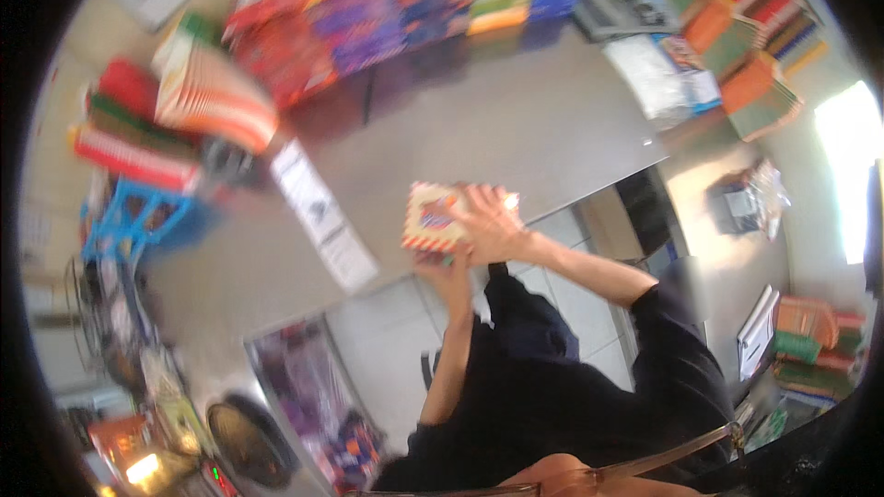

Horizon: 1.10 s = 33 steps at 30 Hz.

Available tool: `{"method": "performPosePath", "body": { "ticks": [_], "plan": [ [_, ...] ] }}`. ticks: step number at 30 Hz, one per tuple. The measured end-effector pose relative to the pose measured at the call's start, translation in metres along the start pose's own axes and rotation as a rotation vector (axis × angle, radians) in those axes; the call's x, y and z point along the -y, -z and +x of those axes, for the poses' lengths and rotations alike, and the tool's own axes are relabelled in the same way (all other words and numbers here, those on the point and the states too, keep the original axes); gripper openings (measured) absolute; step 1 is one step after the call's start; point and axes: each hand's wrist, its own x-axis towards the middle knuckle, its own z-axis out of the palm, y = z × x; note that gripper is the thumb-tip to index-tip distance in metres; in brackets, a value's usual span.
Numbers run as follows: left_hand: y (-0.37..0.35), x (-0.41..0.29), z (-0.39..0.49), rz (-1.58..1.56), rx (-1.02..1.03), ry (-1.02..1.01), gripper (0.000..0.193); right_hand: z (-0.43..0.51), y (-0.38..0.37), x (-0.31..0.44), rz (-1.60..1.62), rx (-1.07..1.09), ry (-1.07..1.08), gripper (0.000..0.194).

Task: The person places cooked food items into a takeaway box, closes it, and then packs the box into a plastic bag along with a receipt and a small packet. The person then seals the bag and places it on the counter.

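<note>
A cream package (423,212) with a red-striped border and a printed picture is in my hands, over the front edge of the grey table (469,131). My left hand (445,279) grips its lower side from below, fingers partly hidden under it. Spread across the right part of its top is my right hand (492,224), palm down. Something dark and green shows beneath the package, too blurred to name. To the left on the table lies a long white printed paper strip (321,217).
Stacked red packages (276,59) and purple packages (359,27) line the table's back. Striped packages (214,100) and a blue plastic rack (135,221) stand left. At the right are a clear plastic bag (646,76) and orange-and-green packages (760,103). A round black-rimmed object (248,438) is lower left.
</note>
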Motion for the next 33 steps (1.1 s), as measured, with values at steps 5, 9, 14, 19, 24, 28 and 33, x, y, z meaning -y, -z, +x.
{"method": "performPosePath", "body": {
  "ticks": [5,9,14,19,24,28,33],
  "plan": [
    [-0.081,-0.016,0.075,-0.217,0.112,0.145,0.061,-0.010,0.063,-0.038,0.117,-0.403,-0.128,0.077],
    [-0.131,0.001,0.107,-0.073,0.129,0.065,0.070,-0.084,0.074,-0.126,0.554,-0.414,-0.214,0.056],
    [-0.147,0.027,0.116,0.249,-0.078,0.061,0.065,-0.179,0.072,-0.400,0.682,-0.930,-1.001,0.023],
    [-0.233,0.047,0.083,0.644,-0.565,-0.573,0.036,-0.191,0.079,-0.641,0.085,-0.641,-0.842,0.020],
    [-0.416,0.099,0.009,0.805,0.149,-0.815,0.013,-0.166,0.071,-0.707,-0.164,-0.382,-0.543,0.014],
    [-0.567,0.172,0.000,0.944,0.873,-0.872,0.031,-0.139,0.085,-0.715,-0.325,-0.301,-0.627,0.018],
    [-0.664,0.250,0.024,1.016,0.920,-0.880,0.063,-0.194,0.130,-0.688,0.538,-0.561,-0.497,0.022]
  ]
}}
